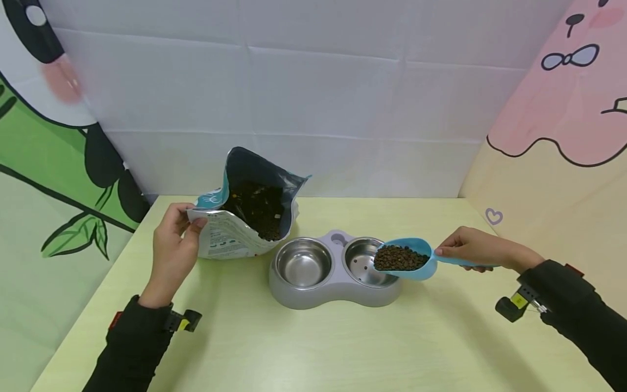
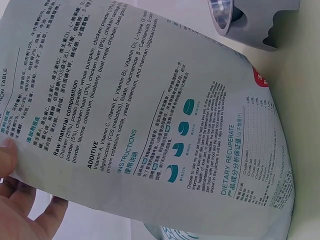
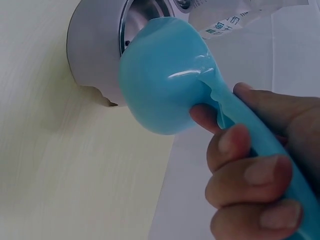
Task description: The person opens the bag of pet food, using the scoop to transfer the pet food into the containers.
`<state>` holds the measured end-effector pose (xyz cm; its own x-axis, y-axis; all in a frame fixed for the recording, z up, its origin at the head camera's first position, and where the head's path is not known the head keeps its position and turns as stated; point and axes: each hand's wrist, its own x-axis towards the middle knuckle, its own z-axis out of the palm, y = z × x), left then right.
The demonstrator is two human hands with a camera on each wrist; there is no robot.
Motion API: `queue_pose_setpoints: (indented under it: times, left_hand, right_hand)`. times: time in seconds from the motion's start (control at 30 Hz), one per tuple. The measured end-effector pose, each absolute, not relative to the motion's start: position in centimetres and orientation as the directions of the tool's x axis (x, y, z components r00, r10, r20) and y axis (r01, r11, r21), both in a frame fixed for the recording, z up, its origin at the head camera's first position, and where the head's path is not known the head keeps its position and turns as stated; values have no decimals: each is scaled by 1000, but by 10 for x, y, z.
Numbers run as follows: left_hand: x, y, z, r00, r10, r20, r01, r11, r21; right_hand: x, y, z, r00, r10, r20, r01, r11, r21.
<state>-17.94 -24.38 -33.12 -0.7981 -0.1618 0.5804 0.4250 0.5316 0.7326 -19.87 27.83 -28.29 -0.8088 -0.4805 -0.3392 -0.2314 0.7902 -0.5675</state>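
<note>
My right hand [image 1: 472,249] grips the handle of a blue scoop [image 1: 423,267] heaped with brown kibble [image 1: 399,258]. The scoop's front edge hangs over the right steel bowl [image 1: 360,267], where a few loose pieces lie on the bottom. Beside it, the left steel bowl [image 1: 303,263] shows bare metal. Both sit in a grey double feeder [image 1: 320,296]. My left hand [image 1: 176,245] pinches the rim of an opened pet food bag [image 1: 227,239], thumb on the near side. Dark kibble shows inside the bag's wide mouth. Printed text covers the bag's side [image 2: 150,125] in the left wrist view.
Everything stands on a pale yellow-green table [image 1: 313,348]. A white cloth wall [image 1: 343,109] rises behind its far edge. Cartoon-printed panels flank it, green on the left [image 1: 44,141] and pink and cream on the right [image 1: 563,125].
</note>
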Motion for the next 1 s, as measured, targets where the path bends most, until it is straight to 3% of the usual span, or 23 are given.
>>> queue_pose_setpoints:
  times: [1.0]
  left_hand:
    - [-176, -243, -328, -802, -169, 572, 417, 528, 740]
  right_hand:
    - [-196, 273, -274, -820, -455, -347, -233, 819, -524]
